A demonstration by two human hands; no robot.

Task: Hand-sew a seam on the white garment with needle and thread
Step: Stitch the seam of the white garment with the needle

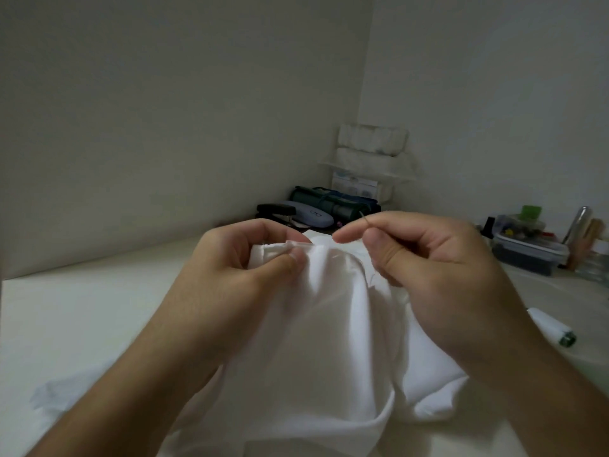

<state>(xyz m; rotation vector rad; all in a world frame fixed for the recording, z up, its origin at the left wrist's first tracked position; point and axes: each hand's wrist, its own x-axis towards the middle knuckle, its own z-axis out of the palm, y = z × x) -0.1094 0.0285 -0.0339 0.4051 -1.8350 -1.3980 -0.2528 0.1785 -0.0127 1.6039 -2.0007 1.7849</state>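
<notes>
Presently the white garment (pixel 329 341) lies bunched on the pale counter (pixel 82 311), its upper edge raised between both hands. Left hand (pixel 230 275): grip closed on a folded edge of the fabric, thumb over the fold, fingers curled behind it. Right hand (pixel 428 258): grip closed in a pinch on the needle (pixel 365 221), thumb against forefinger; the needle's tip projects just above the fingers. Thread is too fine to trace. A white thread spool (pixel 552 328) lies on the counter to the right of the garment. A clear lidded box (pixel 527 252) stands further back on the right; a black stapler (pixel 275 211) sits near the corner.
</notes>
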